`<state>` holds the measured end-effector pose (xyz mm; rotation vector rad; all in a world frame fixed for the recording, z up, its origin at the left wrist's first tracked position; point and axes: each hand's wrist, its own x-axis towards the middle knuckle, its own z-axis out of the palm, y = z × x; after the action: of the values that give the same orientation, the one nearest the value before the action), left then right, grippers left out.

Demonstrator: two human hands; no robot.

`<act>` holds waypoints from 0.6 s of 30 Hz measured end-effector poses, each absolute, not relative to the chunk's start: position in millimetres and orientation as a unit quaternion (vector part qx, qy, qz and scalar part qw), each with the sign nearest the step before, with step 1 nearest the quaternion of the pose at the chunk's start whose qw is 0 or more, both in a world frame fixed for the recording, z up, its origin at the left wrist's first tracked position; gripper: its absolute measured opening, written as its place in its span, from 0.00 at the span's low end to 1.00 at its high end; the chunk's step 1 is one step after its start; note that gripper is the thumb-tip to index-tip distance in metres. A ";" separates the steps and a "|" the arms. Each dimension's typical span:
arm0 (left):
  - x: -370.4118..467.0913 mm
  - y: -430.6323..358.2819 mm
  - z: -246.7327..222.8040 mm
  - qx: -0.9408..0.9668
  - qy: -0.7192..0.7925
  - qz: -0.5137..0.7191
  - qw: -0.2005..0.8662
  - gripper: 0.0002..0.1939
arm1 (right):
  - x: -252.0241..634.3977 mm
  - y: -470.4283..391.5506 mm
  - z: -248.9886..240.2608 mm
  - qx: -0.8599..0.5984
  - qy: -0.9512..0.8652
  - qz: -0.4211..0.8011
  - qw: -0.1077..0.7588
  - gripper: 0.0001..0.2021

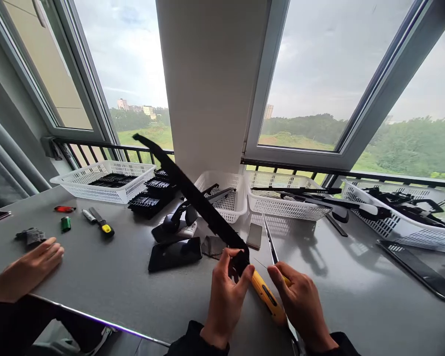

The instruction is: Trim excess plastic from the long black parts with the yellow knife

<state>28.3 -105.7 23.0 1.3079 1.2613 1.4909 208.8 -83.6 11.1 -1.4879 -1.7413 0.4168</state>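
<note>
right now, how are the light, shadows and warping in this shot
Head view: window daylight backlights the long black plastic strip, nearly a silhouette; head view: soft shadows lie on the smooth grey tabletop; head view: the straight grey window frames lean outward, apparently wide-angle distortion.

The place looks like a small workshop, set up in a room beside large windows (pixel 307 74). A grey counter (pixel 107 277) carries a row of white perforated baskets (pixel 289 206) holding black parts (pixel 113 180), and a cutter with a yellow button (pixel 106 227) lies among small loose items. A second person (pixel 31 269) shares the surface. Beyond a black railing (pixel 282 166) stand trees (pixel 307 128) and distant buildings (pixel 148 110); whether this is a home or business premises cannot be told.
</note>
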 end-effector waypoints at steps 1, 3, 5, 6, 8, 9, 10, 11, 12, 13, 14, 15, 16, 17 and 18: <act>29.5 -106.1 23.0 0.528 0.497 0.570 0.387 0.13 | 208.5 -83.8 10.7 -0.584 -0.688 0.164 0.398 0.40; 31.8 -106.8 23.3 0.555 0.500 0.541 0.387 0.12 | 208.0 -84.2 9.6 -0.580 -0.689 0.162 0.403 0.39; 33.5 -107.9 24.3 0.574 0.501 0.527 0.376 0.12 | 207.7 -84.5 8.5 -0.578 -0.688 0.162 0.407 0.39; 34.1 -108.5 25.0 0.581 0.500 0.526 0.370 0.11 | 207.5 -84.5 7.9 -0.578 -0.688 0.163 0.407 0.39; 34.7 -109.4 26.2 0.591 0.493 0.527 0.360 0.10 | 206.9 -84.2 6.2 -0.577 -0.691 0.168 0.401 0.38; 34.6 -109.4 26.5 0.597 0.487 0.528 0.357 0.10 | 206.6 -83.9 5.2 -0.579 -0.692 0.166 0.398 0.38; 34.3 -108.9 26.5 0.601 0.482 0.528 0.356 0.09 | 206.6 -83.5 4.0 -0.581 -0.693 0.162 0.395 0.38; 33.9 -107.8 26.2 0.606 0.476 0.529 0.357 0.09 | 207.1 -83.2 2.6 -0.585 -0.692 0.156 0.393 0.37; 33.5 -106.2 25.4 0.610 0.471 0.528 0.357 0.08 | 208.4 -83.1 1.2 -0.590 -0.689 0.149 0.392 0.37; 33.2 -104.3 24.2 0.613 0.466 0.528 0.358 0.08 | 210.4 -83.2 -0.3 -0.595 -0.687 0.144 0.391 0.37; 32.9 -102.6 23.0 0.615 0.465 0.527 0.358 0.08 | 213.0 -83.9 -1.9 -0.599 -0.686 0.141 0.389 0.37; 32.8 -101.5 21.9 0.613 0.468 0.527 0.357 0.08 | 215.5 -85.1 -3.7 -0.600 -0.688 0.141 0.382 0.37; 32.7 -101.6 21.3 0.609 0.475 0.525 0.358 0.08 | 217.4 -87.0 -5.8 -0.598 -0.695 0.143 0.373 0.37; 32.4 -103.4 21.5 0.601 0.485 0.524 0.360 0.08 | 217.5 -89.0 -8.3 -0.595 -0.701 0.141 0.367 0.37; 31.8 -106.6 22.7 0.591 0.494 0.521 0.367 0.09 | 214.9 -90.6 -11.6 -0.586 -0.714 0.143 0.355 0.36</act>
<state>31.8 -106.6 22.7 1.5193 1.2703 1.3399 214.9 -90.6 -11.6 -1.5133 -1.8455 0.3703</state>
